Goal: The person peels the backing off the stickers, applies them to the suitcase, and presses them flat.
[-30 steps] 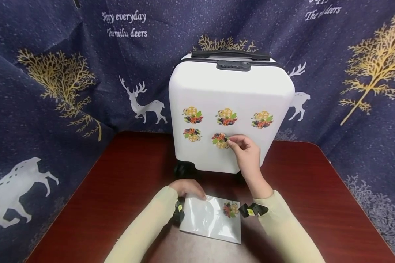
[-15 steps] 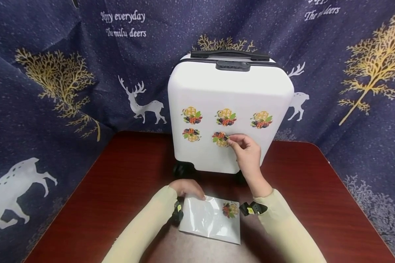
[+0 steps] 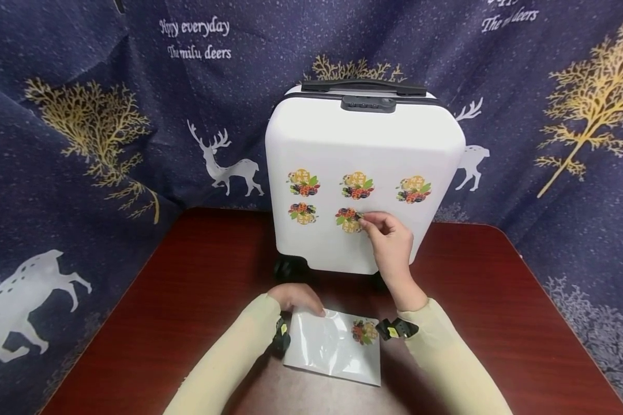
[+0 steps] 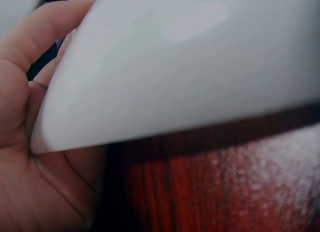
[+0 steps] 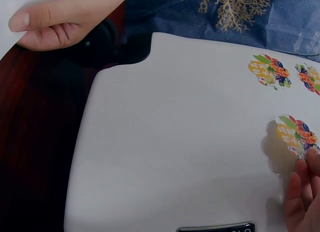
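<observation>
My right hand [image 3: 391, 245] pinches the right edge of a round fruit sticker [image 3: 348, 220] between thumb and fingers, in front of a white suitcase [image 3: 322, 251]. In the right wrist view a shadow beside this sticker [image 5: 295, 132] suggests that part of it stands off the surface. Its berries point up and its yellow part down. My left hand [image 3: 297, 297] grips the upper left corner of a glossy white sticker sheet [image 3: 327, 346], thumb on top. One fruit sticker [image 3: 364, 331] shows at the sheet's right end. The left wrist view shows the sheet [image 4: 175, 77] between thumb and fingers.
Three fruit stickers, one at the middle [image 3: 357, 185], form the suitcase's upper row; another [image 3: 303, 213] lies below the left one. The suitcase stands upright on a dark red table [image 3: 197, 259], against a blue printed cloth [image 3: 197, 104]. A black wheel [image 3: 289, 267] shows below.
The sticker at my right fingertips has shifted very slightly upward and straightened a little. My left hand and the sheet stay in place.
</observation>
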A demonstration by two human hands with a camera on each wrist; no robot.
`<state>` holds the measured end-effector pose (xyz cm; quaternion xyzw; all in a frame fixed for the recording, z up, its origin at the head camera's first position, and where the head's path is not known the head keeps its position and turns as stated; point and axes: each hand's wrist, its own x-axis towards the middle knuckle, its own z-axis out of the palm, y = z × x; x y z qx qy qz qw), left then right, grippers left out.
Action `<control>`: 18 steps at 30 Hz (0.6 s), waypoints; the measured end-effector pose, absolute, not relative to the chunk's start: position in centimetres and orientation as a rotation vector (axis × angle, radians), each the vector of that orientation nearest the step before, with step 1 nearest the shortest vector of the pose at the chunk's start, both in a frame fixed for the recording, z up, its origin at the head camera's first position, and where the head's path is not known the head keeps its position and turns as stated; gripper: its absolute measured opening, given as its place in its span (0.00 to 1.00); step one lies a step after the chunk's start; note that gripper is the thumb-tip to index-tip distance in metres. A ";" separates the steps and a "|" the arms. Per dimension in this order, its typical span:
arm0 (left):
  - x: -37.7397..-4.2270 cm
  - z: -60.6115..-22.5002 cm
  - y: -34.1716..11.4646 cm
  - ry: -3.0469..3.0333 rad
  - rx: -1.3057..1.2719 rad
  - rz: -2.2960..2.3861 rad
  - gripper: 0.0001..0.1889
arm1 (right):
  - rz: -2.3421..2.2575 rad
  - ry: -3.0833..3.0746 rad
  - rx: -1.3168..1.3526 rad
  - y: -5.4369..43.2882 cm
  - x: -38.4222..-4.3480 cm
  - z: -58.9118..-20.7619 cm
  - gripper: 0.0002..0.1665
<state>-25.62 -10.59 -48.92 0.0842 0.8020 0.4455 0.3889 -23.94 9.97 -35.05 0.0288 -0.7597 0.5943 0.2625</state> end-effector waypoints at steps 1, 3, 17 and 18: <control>-25.6 -48.9 -10.5 2.040 0.212 1.130 0.14 | 1.598 -2.051 0.075 9.9 -23.9 -35.0 0.06; -25.6 -48.9 -10.4 2.042 0.210 1.126 0.14 | 1.574 -2.045 0.074 9.9 -23.9 -35.0 0.07; -25.4 -48.7 -10.4 2.054 0.200 1.132 0.13 | 1.481 -1.974 0.097 9.2 -23.9 -34.9 0.07; -25.4 -48.8 -10.4 2.058 0.199 1.130 0.13 | 1.477 -1.973 0.097 9.2 -24.0 -34.9 0.07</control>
